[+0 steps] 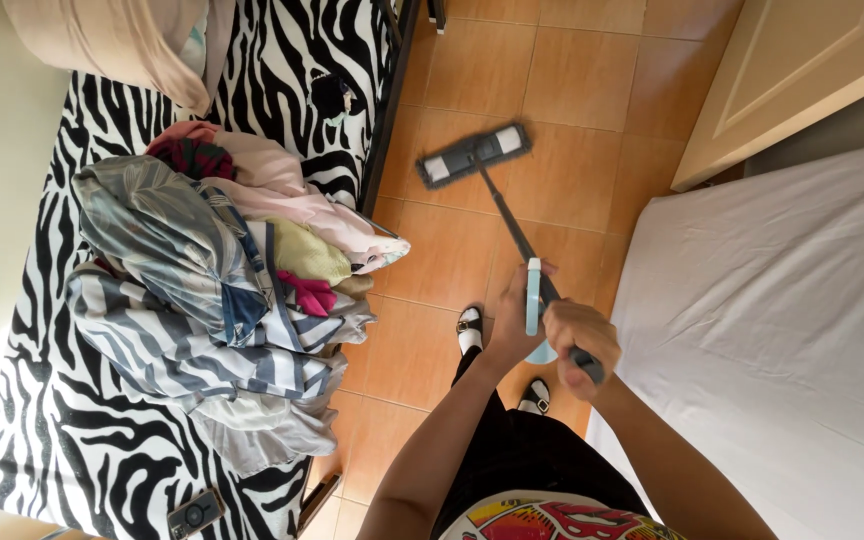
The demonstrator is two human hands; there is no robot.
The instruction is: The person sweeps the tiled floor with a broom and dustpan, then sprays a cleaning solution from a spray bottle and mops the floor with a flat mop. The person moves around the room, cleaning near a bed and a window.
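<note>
Both hands grip the mop (500,200): the left hand (512,322) with fingers wrapped around the shaft, the right hand (579,345) closed on the handle end. The mop head (474,153) rests on the tiled floor (572,80) between two beds. A wide stroke could probably knock the bed frame (384,120).

Mop head (474,154) blurred, pad detail unreadable. Handle (512,228) hidden where right hand (577,345) and left hand (514,318) wrap it; its top end is covered. Left-hand fingers mostly behind light-blue clip (533,297). Left foot (469,329) partly hidden by forearm, right foot (535,396) mostly under shorts. Phone (195,513) screen too small to tell. White bed (782,330) cut by right and bottom edges. Zebra bed (82,450) cut at bottom, part buried under clothes pile (212,290). Cabinet (792,70) cut off at top right.
</note>
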